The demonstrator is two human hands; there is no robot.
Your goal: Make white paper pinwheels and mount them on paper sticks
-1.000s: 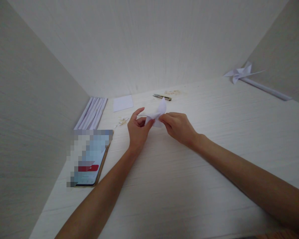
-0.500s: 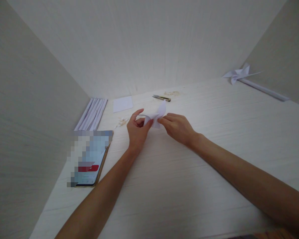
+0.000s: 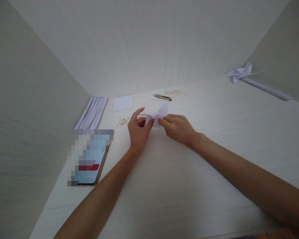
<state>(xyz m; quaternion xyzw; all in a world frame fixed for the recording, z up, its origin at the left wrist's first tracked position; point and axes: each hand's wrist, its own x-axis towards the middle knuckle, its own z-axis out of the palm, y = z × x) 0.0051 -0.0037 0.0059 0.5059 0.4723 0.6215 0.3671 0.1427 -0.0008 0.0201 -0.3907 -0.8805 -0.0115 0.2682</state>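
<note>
While the left hand pinches the folded paper between thumb and fingers, the right hand grips the same piece at its fingertips. Paper sits between both hands, over the table; snips lie just beyond, phone to the left.

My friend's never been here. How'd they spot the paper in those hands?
Find the white table, then the left hand and right hand near its middle. Their fingers hold curled white paper with a pointed flap sticking out. Unlike the flat sheet and the pinwheel at far right, it's being held.
</note>
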